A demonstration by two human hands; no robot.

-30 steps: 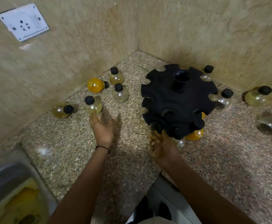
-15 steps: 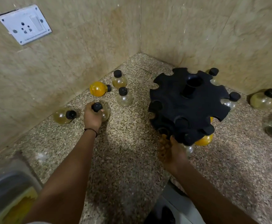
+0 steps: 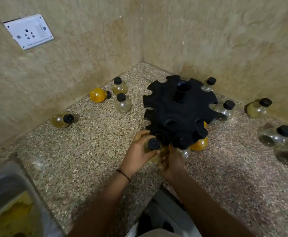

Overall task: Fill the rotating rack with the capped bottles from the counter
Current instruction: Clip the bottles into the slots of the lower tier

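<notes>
The left hand [image 3: 139,151] is closed around a capped bottle [image 3: 153,145] at the near edge of the rotating rack [image 3: 179,110], cap upward so the neck can enter an open slot. The right hand [image 3: 171,159] rests beside it under the rim, probably to steady the rack; its grip I cannot tell. Other bottles wait on the worktop [image 3: 92,151].

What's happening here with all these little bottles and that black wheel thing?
A person is loading capped bottles into a black rotating rack on a speckled counter. The left hand holds a black-capped bottle at the rack's near edge, beside an open slot, while the right hand is at the rack's underside. A few bottles already hang in the rack, including an orange one. More wait on the counter, some upright, some on their sides.
</notes>
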